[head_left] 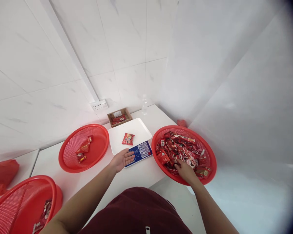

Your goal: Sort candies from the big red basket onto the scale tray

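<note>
My left hand (122,160) lies palm up, fingers apart and holding nothing, at the left end of the blue keypad (140,153) of a weighing scale. On the scale's white tray (117,130) rests one red snack packet (128,139). My right hand (185,170) reaches into a red basket (213,156) heaped with red wrapped snack packets (173,144). Its fingers are bent in among the wrappers, and their tips are partly hidden. What they grip, if anything, I cannot make out.
Left of the scale, another red basket (63,156) holds a few packets. A third red basket (54,188) stands nearer, beside a red plastic bag (3,174). Behind the scale are a cardboard box (109,121) of packets and a clear bottle (144,105) against the wall.
</note>
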Demonstrator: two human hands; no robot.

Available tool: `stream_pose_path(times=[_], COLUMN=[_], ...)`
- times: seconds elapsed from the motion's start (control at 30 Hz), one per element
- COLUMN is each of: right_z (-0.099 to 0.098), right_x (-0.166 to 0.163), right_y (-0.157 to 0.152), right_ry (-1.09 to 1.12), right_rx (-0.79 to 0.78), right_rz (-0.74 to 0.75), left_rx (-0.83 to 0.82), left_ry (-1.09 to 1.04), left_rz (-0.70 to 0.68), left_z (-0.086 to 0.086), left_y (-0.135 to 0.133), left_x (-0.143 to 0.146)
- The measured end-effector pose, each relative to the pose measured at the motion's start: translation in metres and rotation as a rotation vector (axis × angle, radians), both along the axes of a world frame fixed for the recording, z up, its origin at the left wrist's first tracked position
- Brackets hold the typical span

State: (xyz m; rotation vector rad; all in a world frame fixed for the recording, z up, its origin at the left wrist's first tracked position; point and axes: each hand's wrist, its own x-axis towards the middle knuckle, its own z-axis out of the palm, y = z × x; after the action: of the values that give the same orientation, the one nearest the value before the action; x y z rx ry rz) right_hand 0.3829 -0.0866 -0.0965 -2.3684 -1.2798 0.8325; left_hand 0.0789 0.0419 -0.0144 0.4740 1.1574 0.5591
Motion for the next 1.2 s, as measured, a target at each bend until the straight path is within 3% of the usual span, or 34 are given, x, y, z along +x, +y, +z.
stream_pose_path(times=[0.23, 0.43, 0.57, 0.67, 0.83, 1.0, 1.1, 1.2], right_z=[0.003, -0.008, -0.008, -0.005, -0.004, 0.000, 0.002, 0.008], right_x=[0.006, 0.006, 0.001, 0.001, 0.014, 0.032, 0.035, 0.030], right_y=[0.003, 0.014, 0.014, 0.009, 0.009, 0.018, 0.020, 0.019], right_ry=[-0.308, -0.269, -0.330, -0.314, -0.047, 0.079, 0.230, 0.477], right_rx=[-0.077, -0.299, -0.330, -0.271, -0.071, 0.059, 0.194, 0.380], right_rz=[-0.093, -0.031, 0.004, 0.020, -0.023, -0.061, -0.174, -0.386], left_rx=[-0.082, -0.095, -0.078, -0.075, -0.083, -0.090, -0.093, -0.094], left_ry=[-0.003, 0.036, 0.027, 0.027, 0.029, 0.045, 0.039, 0.028], left_rz=[-0.052, -0.064, -0.090, -0.109, -0.099, -0.063, -0.045, -0.068], left_z=[-0.014, -0.012, -0.011, -0.012, -0.014, -0.014, -0.014, -0.015], left_y=[-0.035, -0.041, -0.041, -0.041, -0.042, -0.043, -0.045, -0.049], left_x=[-0.020, -0.025, -0.018, -0.014, -0.016, -0.021, -0.023, -0.022])
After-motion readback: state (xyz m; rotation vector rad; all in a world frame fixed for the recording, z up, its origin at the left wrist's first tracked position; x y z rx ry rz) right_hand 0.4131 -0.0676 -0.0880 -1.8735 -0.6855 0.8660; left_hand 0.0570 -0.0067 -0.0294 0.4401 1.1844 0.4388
